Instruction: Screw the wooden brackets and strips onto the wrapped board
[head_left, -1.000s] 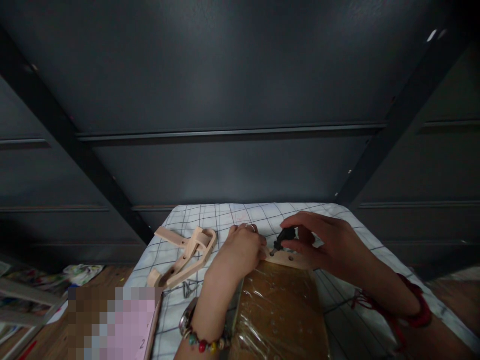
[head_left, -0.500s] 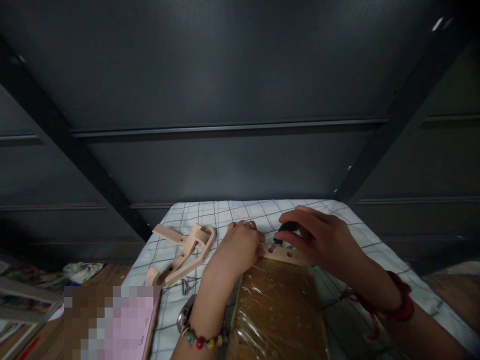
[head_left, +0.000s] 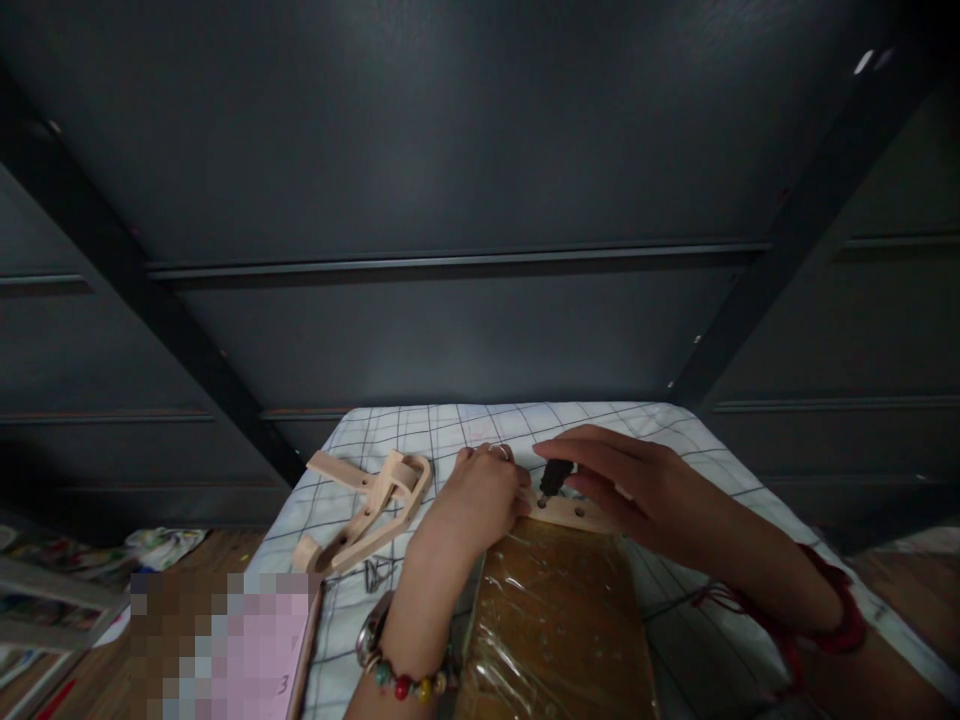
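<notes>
My right hand [head_left: 634, 482] holds a small black-handled screwdriver [head_left: 556, 476] between thumb and fingers. Its tip points down into a hole in a pale wooden strip [head_left: 561, 511], which has another hole to the right. The strip lies at the far end of a brown block [head_left: 559, 620] wrapped in clear plastic. With fingers curled, my left hand [head_left: 478, 498] grips the strip's left end and hides it. Left of that hand lie pale wooden pieces [head_left: 369, 508] joined into a frame with holes and a curved loop.
Small metal hardware [head_left: 373, 574] rests on the checked cloth [head_left: 480, 425] beside my left wrist. A pink printed sheet [head_left: 259, 640], partly blurred out, is at the lower left. Dark panels [head_left: 480, 330] stand behind the table's far edge.
The screwdriver has swung from leaning right to nearly upright. My right fingers have shifted left and straightened over its handle, and that wrist sits lower and farther right. My left hand stays put.
</notes>
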